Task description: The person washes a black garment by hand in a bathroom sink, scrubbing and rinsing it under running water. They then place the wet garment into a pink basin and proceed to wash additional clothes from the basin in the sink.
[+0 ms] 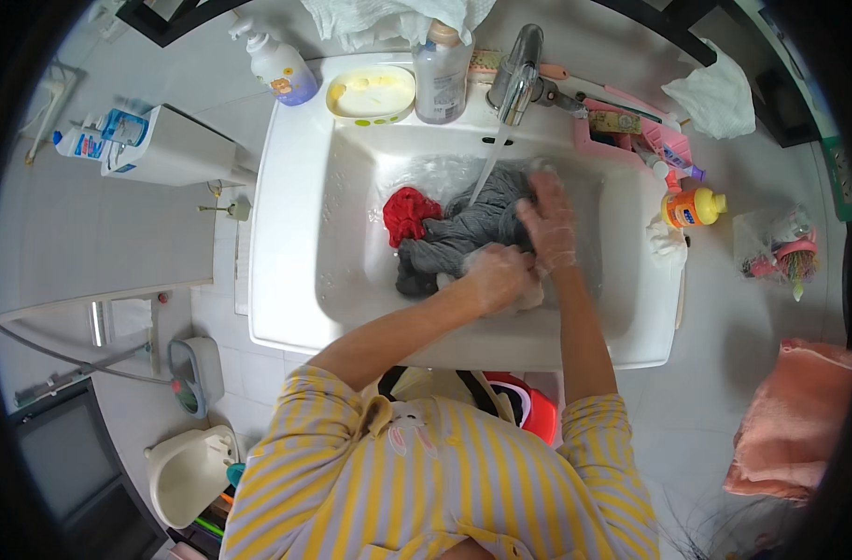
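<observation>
Wet grey knitted cloth (492,217) lies bunched in a white washbasin (286,294), and water from the chrome faucet (520,77) runs onto it. My right hand (553,220) rests against the cloth's right side, fingers apart. My left hand (503,276) is curled and blurred by motion at its near edge, beside a pale cloth (531,294); its grip is hidden. Both hands look coated with a whitish film, perhaps suds. A red cloth (410,215) touches the grey one on the left. Below it sits a darker grey bunch of fabric (415,278).
Along the back rim stand a pump bottle (282,70), a soap dish (370,94) and a clear bottle (441,80). A pink organizer (587,143) and a yellow-capped orange bottle (692,208) are at the right. A salmon towel (790,420) hangs lower right.
</observation>
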`<state>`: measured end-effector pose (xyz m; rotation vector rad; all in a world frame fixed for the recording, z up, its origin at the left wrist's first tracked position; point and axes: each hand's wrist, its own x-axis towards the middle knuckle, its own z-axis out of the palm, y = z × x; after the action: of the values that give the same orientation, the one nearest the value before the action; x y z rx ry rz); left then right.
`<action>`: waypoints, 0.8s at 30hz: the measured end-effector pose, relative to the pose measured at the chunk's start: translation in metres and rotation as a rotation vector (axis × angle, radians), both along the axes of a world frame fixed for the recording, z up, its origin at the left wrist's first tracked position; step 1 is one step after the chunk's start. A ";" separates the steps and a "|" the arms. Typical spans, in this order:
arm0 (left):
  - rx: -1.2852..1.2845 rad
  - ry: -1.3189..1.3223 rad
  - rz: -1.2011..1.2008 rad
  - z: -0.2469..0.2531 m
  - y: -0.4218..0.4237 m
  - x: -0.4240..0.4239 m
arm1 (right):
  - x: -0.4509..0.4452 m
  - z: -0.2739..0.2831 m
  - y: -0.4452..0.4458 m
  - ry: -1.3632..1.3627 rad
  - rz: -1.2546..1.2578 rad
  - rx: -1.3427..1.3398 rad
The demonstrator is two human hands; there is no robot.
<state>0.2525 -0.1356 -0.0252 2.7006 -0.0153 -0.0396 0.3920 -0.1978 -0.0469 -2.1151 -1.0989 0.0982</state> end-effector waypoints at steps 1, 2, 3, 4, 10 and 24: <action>-0.011 -0.112 0.039 -0.008 0.002 -0.010 | -0.007 0.006 -0.003 -0.234 0.103 -0.127; -0.021 -0.224 0.079 -0.017 0.012 -0.027 | -0.014 0.010 -0.007 -0.468 0.206 -0.253; -0.033 -0.338 0.108 -0.020 0.022 -0.041 | -0.019 0.010 -0.012 -0.426 0.191 -0.254; 0.066 -0.299 0.266 -0.019 0.030 -0.053 | -0.028 0.003 -0.018 -0.375 0.179 -0.254; 0.064 0.245 0.413 -0.045 0.053 -0.039 | -0.047 -0.035 -0.016 -0.231 0.070 -0.390; -0.220 0.366 0.521 -0.031 0.093 -0.024 | 0.021 -0.046 0.058 0.247 -0.084 -0.801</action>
<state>0.2289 -0.0428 -0.0563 2.3597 0.7418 -0.3482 0.4131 -0.1394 -0.0929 -2.7339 -0.8971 0.8576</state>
